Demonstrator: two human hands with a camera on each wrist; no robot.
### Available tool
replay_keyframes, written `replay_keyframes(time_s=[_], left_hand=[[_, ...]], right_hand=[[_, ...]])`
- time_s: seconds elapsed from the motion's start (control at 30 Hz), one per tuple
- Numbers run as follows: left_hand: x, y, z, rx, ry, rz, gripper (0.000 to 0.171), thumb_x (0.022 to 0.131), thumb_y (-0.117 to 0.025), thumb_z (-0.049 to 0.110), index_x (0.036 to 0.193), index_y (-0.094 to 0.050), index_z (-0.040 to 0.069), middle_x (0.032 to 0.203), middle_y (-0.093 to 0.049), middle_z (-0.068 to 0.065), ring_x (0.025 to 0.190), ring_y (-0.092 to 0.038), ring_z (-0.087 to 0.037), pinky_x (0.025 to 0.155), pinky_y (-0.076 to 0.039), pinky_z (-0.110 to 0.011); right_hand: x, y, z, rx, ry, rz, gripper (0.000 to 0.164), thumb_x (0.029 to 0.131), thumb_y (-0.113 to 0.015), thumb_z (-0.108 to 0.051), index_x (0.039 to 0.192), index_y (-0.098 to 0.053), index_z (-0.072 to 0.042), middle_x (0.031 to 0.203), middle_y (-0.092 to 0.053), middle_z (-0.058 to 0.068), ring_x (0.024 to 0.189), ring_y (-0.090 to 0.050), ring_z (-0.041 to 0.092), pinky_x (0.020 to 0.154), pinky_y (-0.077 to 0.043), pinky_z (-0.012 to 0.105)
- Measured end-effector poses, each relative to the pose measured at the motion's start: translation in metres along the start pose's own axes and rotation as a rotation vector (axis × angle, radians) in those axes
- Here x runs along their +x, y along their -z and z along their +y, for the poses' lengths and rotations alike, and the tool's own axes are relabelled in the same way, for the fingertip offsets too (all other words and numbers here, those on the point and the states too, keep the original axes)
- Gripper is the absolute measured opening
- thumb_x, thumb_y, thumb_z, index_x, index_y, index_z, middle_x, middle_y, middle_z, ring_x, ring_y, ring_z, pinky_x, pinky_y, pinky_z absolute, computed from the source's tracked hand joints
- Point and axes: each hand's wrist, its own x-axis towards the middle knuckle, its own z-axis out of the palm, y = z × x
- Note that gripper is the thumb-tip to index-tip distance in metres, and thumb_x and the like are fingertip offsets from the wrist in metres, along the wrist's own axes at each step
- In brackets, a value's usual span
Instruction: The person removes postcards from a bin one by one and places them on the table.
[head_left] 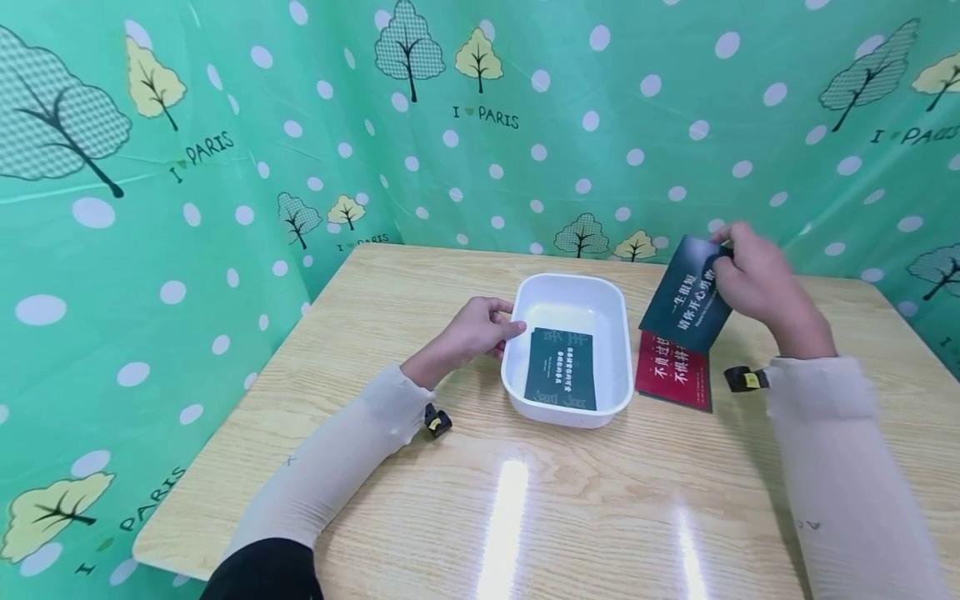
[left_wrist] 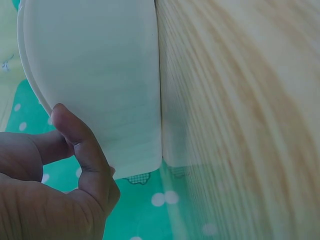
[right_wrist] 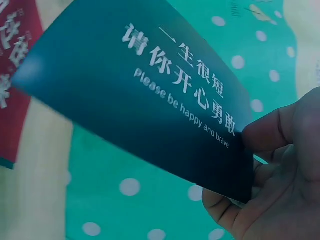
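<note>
My right hand [head_left: 759, 279] pinches a dark green card [head_left: 678, 304] by its edge, tilted above the table. White Chinese lettering and the words "Please be happy and brave" show on it in the right wrist view. Beneath it lies a red card [head_left: 671, 382] with a dark edge below it, partly covered by the held card. My left hand [head_left: 480, 327] grips the left rim of a white plastic basin [head_left: 566, 312], thumb over the edge. Inside the basin lies another dark green card [head_left: 561, 367] with pale lettering.
Everything stands on a light wood table [head_left: 405, 508], which reflects bright streaks of light near the front. A green curtain [head_left: 540, 125] with dots and trees hangs behind and along the left side. Small black wrist devices [head_left: 437, 421] sit by the cuffs.
</note>
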Motion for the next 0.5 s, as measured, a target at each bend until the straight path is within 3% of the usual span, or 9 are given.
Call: replay_keyframes(time_s=[0.23, 0.5], left_hand=[[0.001, 0.000, -0.001, 0.007, 0.008, 0.002, 0.044, 0.094, -0.067, 0.021, 0.132, -0.052, 0.005, 0.091, -0.060, -0.010, 0.065, -0.061, -0.018, 0.057, -0.057, -0.030], [0.001, 0.000, -0.001, 0.004, 0.006, 0.002, 0.043, 0.094, -0.067, 0.021, 0.132, -0.052, 0.005, 0.090, -0.060, -0.010, 0.065, -0.061, -0.018, 0.056, -0.057, -0.030]], right_hand=[[0.005, -0.014, 0.012, -0.013, -0.020, -0.067, 0.035, 0.102, -0.028, -0.011, 0.128, -0.037, 0.010, 0.114, -0.047, 0.033, 0.095, -0.048, 0.043, 0.071, -0.046, 0.053], [0.008, -0.025, 0.022, -0.061, -0.038, -0.220, 0.034, 0.102, -0.030, -0.011, 0.127, -0.037, 0.012, 0.114, -0.047, 0.031, 0.097, -0.046, 0.042, 0.080, -0.044, 0.054]])
